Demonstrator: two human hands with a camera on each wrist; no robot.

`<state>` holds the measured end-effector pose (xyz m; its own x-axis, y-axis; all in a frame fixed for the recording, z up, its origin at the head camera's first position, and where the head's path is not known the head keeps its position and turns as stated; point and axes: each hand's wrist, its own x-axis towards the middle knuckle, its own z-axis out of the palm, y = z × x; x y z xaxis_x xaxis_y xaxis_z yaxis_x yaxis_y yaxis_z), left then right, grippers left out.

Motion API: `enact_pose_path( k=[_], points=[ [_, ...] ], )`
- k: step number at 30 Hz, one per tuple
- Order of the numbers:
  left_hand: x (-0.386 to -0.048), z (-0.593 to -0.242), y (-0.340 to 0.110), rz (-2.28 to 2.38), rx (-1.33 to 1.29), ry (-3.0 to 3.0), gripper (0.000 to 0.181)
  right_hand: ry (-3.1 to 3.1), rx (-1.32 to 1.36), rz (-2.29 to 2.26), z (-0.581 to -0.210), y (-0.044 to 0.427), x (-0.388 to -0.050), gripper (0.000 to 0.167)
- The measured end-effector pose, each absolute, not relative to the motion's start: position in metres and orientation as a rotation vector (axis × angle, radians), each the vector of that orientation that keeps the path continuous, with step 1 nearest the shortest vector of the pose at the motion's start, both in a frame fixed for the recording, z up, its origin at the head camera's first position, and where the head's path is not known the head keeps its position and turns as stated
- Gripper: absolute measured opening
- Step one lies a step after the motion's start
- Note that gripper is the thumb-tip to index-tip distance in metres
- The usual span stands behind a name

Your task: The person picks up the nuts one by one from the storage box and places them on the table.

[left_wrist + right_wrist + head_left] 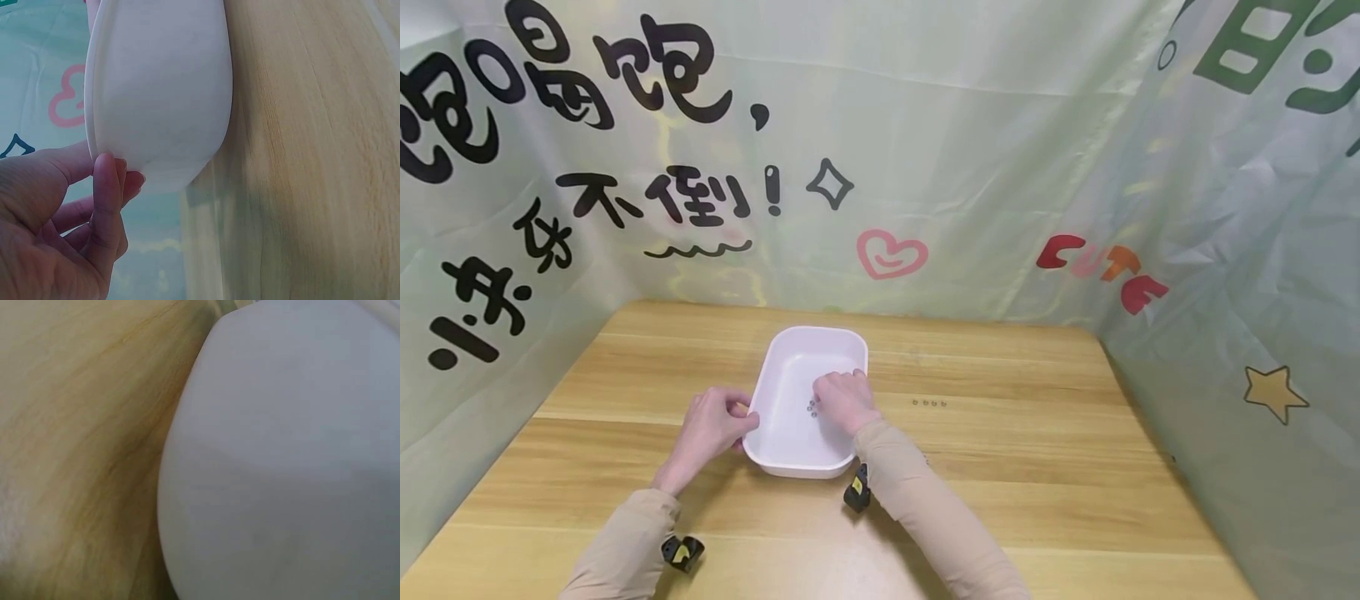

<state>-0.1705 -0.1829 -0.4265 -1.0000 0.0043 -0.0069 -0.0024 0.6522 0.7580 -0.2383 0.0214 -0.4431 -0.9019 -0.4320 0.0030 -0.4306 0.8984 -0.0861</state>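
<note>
A white rectangular plastic tray [790, 442] with rounded corners sits on the wooden table. My left hand [718, 421] pinches its left rim between thumb and fingers; the left wrist view shows this hand [75, 219] at the tray's outer wall [162, 94]. My right hand [847, 400] reaches over the right rim, its fingers bent down inside the tray. Whether those fingertips hold anything is hidden. Beside them several tiny grey pieces [812, 409] lie on the tray floor, too small to identify. The right wrist view shows only the tray's outer side [281, 450] and wood.
Right of the tray, several similar tiny pieces [929, 403] lie in a short row on the table [1037, 467]. A printed cloth [985, 167] hangs behind and along both sides. Black wrist cameras [682, 552] are worn on both sleeves.
</note>
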Motion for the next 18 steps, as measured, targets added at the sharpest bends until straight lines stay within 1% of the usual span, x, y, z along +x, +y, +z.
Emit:
enact_pose_path(
  k=[5, 12, 18],
  points=[
    [-0.1709, -0.4262, -0.1829, 1.302, -0.001, 2.845, 0.033, 3.033, -0.696, -0.034, -0.442, 0.0205, -0.2364, 0.016],
    [-0.1702, -0.4263, -0.1827, 1.306, 0.0, 2.848, 0.033, 3.056, -0.741, -0.047, -0.4418, 0.022, -0.2356, 0.018],
    [-0.1702, -0.4263, -0.183, 1.305, 0.007, 2.854, 0.033, 3.071, -0.802, -0.136, -0.4421, 0.0258, -0.2355, 0.012]
  ],
)
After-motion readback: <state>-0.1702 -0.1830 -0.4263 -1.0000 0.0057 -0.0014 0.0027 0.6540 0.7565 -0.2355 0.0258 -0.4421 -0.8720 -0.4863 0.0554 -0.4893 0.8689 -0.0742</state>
